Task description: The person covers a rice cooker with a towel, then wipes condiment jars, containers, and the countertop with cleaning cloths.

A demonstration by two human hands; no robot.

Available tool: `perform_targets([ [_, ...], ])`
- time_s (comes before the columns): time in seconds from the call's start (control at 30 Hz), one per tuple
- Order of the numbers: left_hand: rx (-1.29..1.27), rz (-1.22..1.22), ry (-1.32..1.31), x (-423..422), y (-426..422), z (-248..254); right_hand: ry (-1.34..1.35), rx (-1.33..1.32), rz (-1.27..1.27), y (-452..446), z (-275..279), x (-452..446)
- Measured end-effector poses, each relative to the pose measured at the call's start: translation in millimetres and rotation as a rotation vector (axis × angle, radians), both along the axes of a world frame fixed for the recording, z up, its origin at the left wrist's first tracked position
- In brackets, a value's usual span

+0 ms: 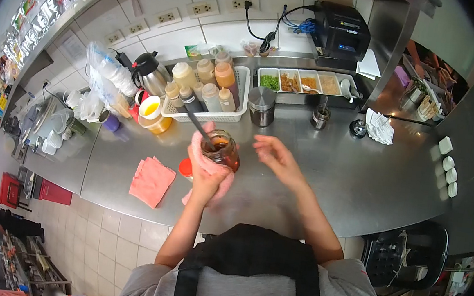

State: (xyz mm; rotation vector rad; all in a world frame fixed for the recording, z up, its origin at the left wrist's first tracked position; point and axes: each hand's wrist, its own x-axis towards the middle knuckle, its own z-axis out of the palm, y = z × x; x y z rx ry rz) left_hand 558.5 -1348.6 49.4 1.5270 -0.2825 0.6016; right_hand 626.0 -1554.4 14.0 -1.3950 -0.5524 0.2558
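A pink cloth (223, 188) is in my left hand (206, 176), pressed against the side of a glass jar (229, 155). Dark reddish contents show inside the jar, and a long dark handle (197, 125) slants out of its mouth to the upper left. My right hand (274, 157) is off to the right of the jar, fingers apart, touching nothing. Beside my left hand, a red lid (186, 168) is partly covered. A folded pink cloth (152, 181) lies flat on the steel counter (112, 163) further left.
Behind the jar stand a white basket (244, 90) of squeeze bottles, a steel canister (261, 107) and a tray of toppings (303, 83). A small jar (320, 118) is at back right. A chair (406, 255) stands beyond the counter's front edge.
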Motion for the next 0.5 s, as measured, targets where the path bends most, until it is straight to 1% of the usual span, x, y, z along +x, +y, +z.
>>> perform_targets([
  [0.03,-0.087,-0.069,-0.001,-1,-5,-4,-0.038,0.024,0.064,8,17,-9],
  [0.1,-0.029,-0.061,-0.004,-1,-6,-13,-0.116,0.072,0.19,21,41,-24],
  [0.13,0.0,-0.056,-0.005,-1,-6,-18,-0.141,0.019,0.168,23,43,-27],
  [0.2,-0.07,-0.084,0.023,0,-9,-32,-0.195,-0.089,0.125,26,45,-30],
  [0.23,-0.103,-0.101,0.035,2,-9,-39,-0.105,-0.089,0.114,25,47,-32],
  [0.27,-0.136,-0.12,0.046,2,-8,-47,-0.074,-0.064,0.1,25,49,-34],
  [0.33,-0.119,-0.136,0.076,0,-11,-46,-0.008,-0.013,0.068,24,51,-38],
  [0.43,-0.119,-0.105,0.08,3,-16,-49,0.005,0.028,0.058,18,53,-37],
  [0.5,-0.126,-0.074,0.081,6,-18,-47,-0.001,-0.016,-0.014,15,51,-37],
])
